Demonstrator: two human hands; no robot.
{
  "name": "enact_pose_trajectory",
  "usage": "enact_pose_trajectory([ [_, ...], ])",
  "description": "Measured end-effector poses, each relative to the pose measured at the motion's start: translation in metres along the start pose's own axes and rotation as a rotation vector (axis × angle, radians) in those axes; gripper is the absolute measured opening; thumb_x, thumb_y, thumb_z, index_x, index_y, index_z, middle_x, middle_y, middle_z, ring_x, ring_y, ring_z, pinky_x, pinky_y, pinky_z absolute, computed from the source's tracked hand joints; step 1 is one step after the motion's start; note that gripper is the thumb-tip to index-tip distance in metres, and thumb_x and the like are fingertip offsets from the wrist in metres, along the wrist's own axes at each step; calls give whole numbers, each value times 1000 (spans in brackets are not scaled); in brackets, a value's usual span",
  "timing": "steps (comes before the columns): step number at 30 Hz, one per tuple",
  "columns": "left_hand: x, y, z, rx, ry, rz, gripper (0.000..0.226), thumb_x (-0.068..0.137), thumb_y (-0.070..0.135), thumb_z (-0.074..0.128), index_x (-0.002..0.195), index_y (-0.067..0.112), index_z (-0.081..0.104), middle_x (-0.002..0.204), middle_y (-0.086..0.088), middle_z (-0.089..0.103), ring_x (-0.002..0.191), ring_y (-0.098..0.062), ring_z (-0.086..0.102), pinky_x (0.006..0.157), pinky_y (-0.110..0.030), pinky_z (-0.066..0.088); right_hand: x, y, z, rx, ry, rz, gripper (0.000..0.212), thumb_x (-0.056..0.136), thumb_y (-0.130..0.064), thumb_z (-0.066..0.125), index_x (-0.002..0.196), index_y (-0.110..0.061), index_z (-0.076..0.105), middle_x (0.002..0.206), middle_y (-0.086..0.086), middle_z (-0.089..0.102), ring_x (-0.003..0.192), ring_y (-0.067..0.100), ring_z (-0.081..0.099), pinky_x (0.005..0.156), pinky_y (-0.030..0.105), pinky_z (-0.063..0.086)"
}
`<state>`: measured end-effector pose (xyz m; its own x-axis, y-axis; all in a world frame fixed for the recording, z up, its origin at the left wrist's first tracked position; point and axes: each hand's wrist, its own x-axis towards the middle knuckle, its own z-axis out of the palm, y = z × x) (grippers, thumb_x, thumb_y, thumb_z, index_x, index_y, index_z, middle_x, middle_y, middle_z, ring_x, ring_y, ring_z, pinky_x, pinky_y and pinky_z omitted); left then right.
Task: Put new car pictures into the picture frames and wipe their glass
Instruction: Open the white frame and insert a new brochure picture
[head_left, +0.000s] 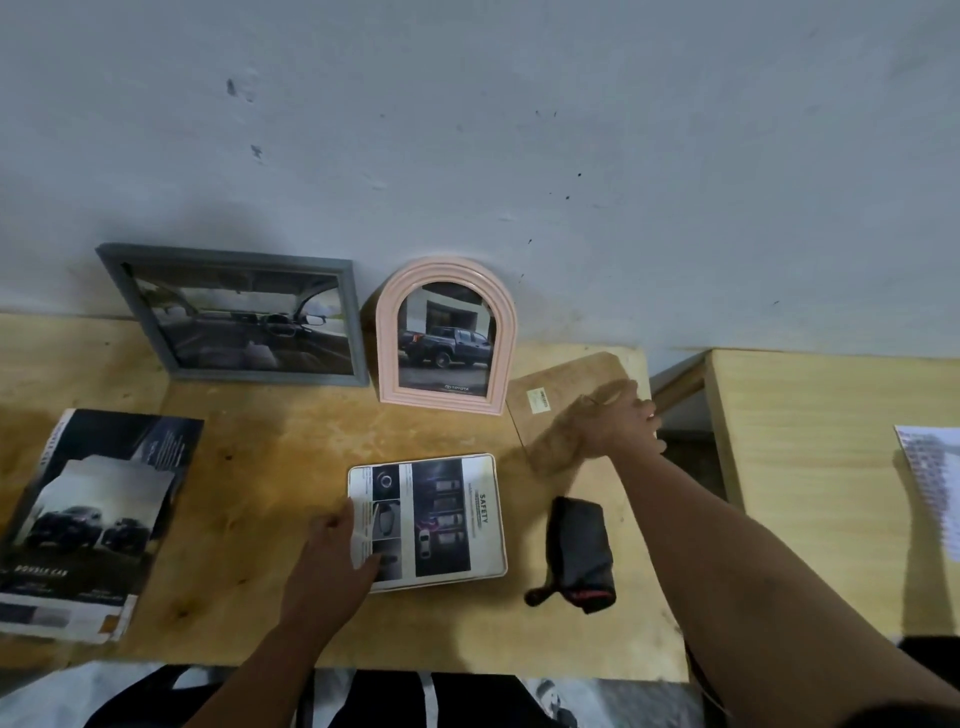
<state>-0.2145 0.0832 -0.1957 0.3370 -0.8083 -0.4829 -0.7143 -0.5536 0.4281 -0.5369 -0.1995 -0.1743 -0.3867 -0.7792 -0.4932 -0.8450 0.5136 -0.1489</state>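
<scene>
Left hand on flat frame edge, right hand blurred

Folded black umbrella (lying flat), wooden table, spiral notebook at right

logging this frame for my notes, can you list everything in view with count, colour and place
grey picture frame: 1, grey, leaning on the wall, back left, car interior picture inside
arched picture frame: 1, pink, leaning on the wall beside the grey one, pickup picture inside
flat frame: 1, white edge, lying on the table centre, safety page on top
backing board: 1, brown, flat at back right of the table
car brochures: stack, dark covers, table left
folded cloth: 1, black, right of the flat frame
table: 1, light wood
second table: 1, light wood, right
printed sheet: 1, white, right edge
left hand: 1, on the safety page
right hand: 1, blurred, over the backing board
</scene>
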Motion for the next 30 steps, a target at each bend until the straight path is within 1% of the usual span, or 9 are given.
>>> enact_pose_trajectory([
  [4,0,1,1,-1,14,-17,87,94,44,66,163,20,18,151,-7,27,129,-26,53,93,-38,56,9,2,-3,-55,-15,12,120,65,-70,79,156,-28,14,150,15,31,138,39,33,110,60,35],
  [8,0,3,-1,5,-1,-14,88,95,43,66,164,18,17,153,-9,26,131,-27,53,96,-38,55,9,18,-9,-6,9,74,132,43,-68,92,148,-27,23,146,17,29,135,40,34,109,60,37],
  [11,1,5,-3,35,-17,5,88,94,45,66,163,18,17,154,-10,29,133,-29,51,98,-41,54,6,41,-21,152,-28,3,124,52,-60,96,148,-24,26,150,18,28,133,42,44,106,55,46],
  [16,2,1,-9,53,-48,34,97,87,44,75,162,17,21,148,-14,34,130,-31,51,98,-42,55,-5,82,-39,522,-41,-148,98,71,-47,90,151,-19,41,145,10,56,133,36,53,108,57,48],
  [20,1,1,-9,56,-45,63,100,81,38,79,161,16,23,141,-16,33,122,-31,52,95,-40,55,-30,100,-36,653,-43,-159,108,57,-67,87,149,-29,44,142,2,59,131,32,57,104,59,52],
  [22,0,1,-8,63,-36,62,103,80,38,80,161,14,22,142,-16,32,121,-31,53,94,-41,55,-46,104,-29,719,-65,-171,110,55,-69,88,149,-32,45,141,-1,59,130,30,56,103,61,52],
  [26,0,-2,-8,20,-11,84,106,77,42,80,161,19,21,136,-12,33,116,-28,53,90,-41,57,-98,88,-17,760,-134,-226,94,75,-41,89,154,-25,41,142,-2,52,129,24,52,107,53,50],
  [28,-2,-2,-10,-13,-4,97,101,81,40,78,161,16,23,137,-12,35,118,-27,51,94,-41,55,-124,75,-1,736,-162,-273,87,81,-34,86,154,-23,40,138,-4,50,123,18,48,103,43,49],
  [30,-5,-1,-15,-58,-2,83,89,86,33,75,160,13,29,138,-12,37,119,-28,53,96,-39,53,-149,60,22,742,-234,-314,83,82,-32,85,153,-25,41,139,-4,52,124,18,49,103,42,50],
])
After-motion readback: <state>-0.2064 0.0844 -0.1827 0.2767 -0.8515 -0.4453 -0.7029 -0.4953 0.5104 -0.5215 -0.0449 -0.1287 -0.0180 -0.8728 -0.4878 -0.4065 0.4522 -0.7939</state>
